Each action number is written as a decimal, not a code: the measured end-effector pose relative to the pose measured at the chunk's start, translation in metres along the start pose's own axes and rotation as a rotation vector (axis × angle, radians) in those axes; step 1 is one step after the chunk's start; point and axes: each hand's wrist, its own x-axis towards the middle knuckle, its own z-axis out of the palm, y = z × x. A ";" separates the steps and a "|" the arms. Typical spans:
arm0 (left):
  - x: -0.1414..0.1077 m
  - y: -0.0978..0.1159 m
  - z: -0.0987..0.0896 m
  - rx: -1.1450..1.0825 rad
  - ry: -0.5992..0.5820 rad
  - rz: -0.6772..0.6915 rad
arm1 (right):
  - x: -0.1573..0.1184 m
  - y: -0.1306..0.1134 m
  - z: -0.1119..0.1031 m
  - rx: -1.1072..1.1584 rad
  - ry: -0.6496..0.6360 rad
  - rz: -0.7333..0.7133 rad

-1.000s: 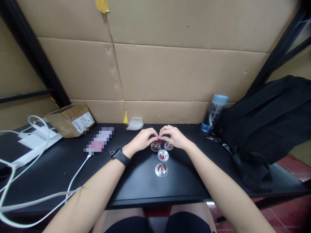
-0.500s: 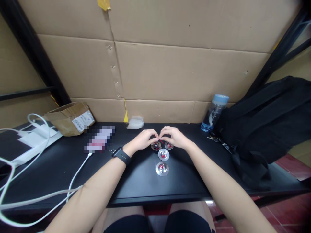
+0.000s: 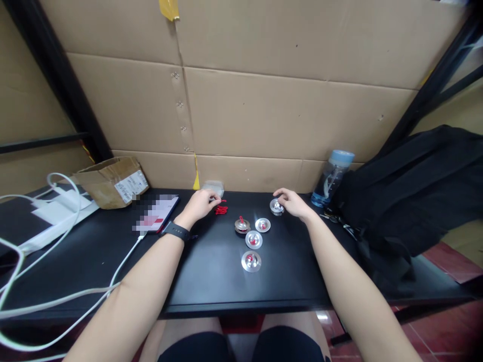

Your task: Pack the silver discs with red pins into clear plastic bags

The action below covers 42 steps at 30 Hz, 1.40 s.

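My left hand [image 3: 207, 202] pinches the end of a red cord at the left, right above a small bundle of red cords [image 3: 221, 210]. Farther right, my right hand [image 3: 293, 202] reaches over a stack of small silver cymbals [image 3: 276, 206], fingers apart at its rim; whether they touch it I cannot tell. Between the hands sits a pair of cymbals [image 3: 242, 225] laid together, with a red loop on top. Three single cymbals lie nearby: one beside the pair [image 3: 263, 224], one in front [image 3: 254, 240] and one nearest me [image 3: 251, 261], each with red at its centre.
A pixelated phone [image 3: 160, 213] on a white cable, an open cardboard box [image 3: 113, 183] and a white power strip [image 3: 62, 213] are at left. A clear packet [image 3: 213, 188] lies at the back. Rightward stand a water bottle [image 3: 332, 178] and a black backpack [image 3: 415, 191].
My hands have parted from above the cymbals in the middle. The left has moved left to the red cords, the right has moved right to the stack of cymbals.
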 end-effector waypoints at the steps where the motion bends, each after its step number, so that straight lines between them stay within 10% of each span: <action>1: 0.000 -0.003 0.003 0.012 -0.008 0.003 | 0.002 0.007 0.000 -0.046 0.024 0.020; 29: 0.000 0.001 0.014 0.022 -0.118 0.094 | 0.008 0.026 0.012 -0.519 0.050 -0.006; 35: -0.002 0.027 0.009 -0.038 -0.077 0.132 | 0.005 0.018 0.012 -0.532 0.081 0.031; 42: -0.009 0.075 0.013 -0.155 -0.285 0.277 | 0.005 0.014 0.006 -0.528 0.070 0.012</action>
